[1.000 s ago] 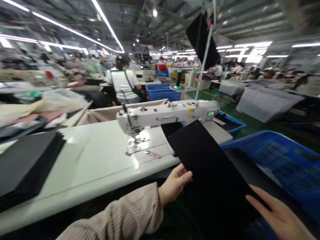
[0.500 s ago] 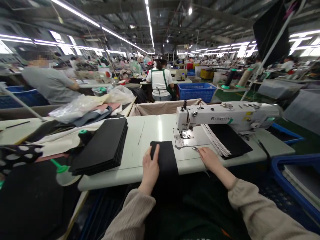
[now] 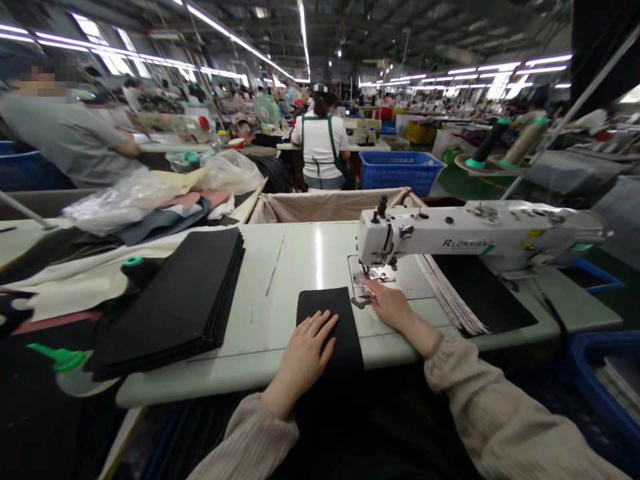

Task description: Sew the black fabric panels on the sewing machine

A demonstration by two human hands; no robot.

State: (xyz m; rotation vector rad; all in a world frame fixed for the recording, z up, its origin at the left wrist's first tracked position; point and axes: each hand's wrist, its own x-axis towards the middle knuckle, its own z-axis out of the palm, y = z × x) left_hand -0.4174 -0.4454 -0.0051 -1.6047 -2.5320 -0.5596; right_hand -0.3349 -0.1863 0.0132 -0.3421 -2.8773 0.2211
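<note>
A black fabric piece (image 3: 325, 301) lies over the table's front edge, left of the needle area. My left hand (image 3: 307, 350) rests flat on it with fingers spread. My right hand (image 3: 387, 303) is beside the needle plate of the white sewing machine (image 3: 425, 230), its fingers closed on a small metal tool (image 3: 367, 298), mostly hidden by the fingers. Under the machine arm, to the right of the needle, lies a stack of black pieces with pale edges (image 3: 450, 297).
A thick stack of black pieces (image 3: 175, 293) stands on the left of the table. Beyond it are a dark thread cone (image 3: 137, 267) and loose fabric with plastic (image 3: 115, 200). A blue crate (image 3: 400, 172) and a person (image 3: 323, 147) are past the table.
My right hand has moved left and forward to the needle area with the tool. My left hand now lies further onto the black piece. The view has shifted.
</note>
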